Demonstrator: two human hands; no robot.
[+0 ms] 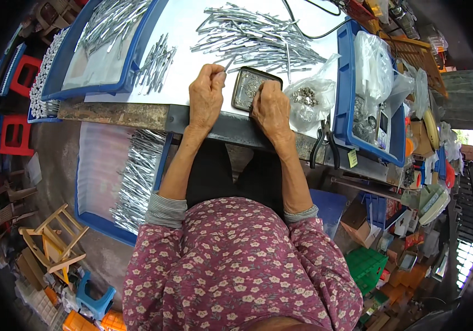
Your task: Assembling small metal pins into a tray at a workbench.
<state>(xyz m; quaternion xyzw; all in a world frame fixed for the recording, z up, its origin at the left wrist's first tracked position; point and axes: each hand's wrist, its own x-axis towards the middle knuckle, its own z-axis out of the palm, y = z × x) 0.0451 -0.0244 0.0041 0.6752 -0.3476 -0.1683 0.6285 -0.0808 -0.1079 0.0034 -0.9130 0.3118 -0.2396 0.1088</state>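
Observation:
My left hand (208, 95) is closed, pinching a thin silvery metal rod (230, 64) between thumb and fingertips above the table edge. My right hand (271, 110) is at the right side of a small dark metal tin (238, 100) that contains small shiny parts. Its fingers are curled down into the tin, and whatever they pinch is hidden. Beyond both hands, a large heap of similar metal rods (253, 34) lies on the white table covering. A smaller pile of rods (158, 63) is left of my left hand. Right of the tin sits a clear plastic bag (315, 105) with small metal pieces.
Blue trays stand left (129, 74) and right (347, 118) on the table. Black-handled pliers (325, 144) hang at its front edge. Below on the left is another blue tray (84, 218) with rods. A wooden stool (54, 243) and blue stool (94, 298) occupy the floor.

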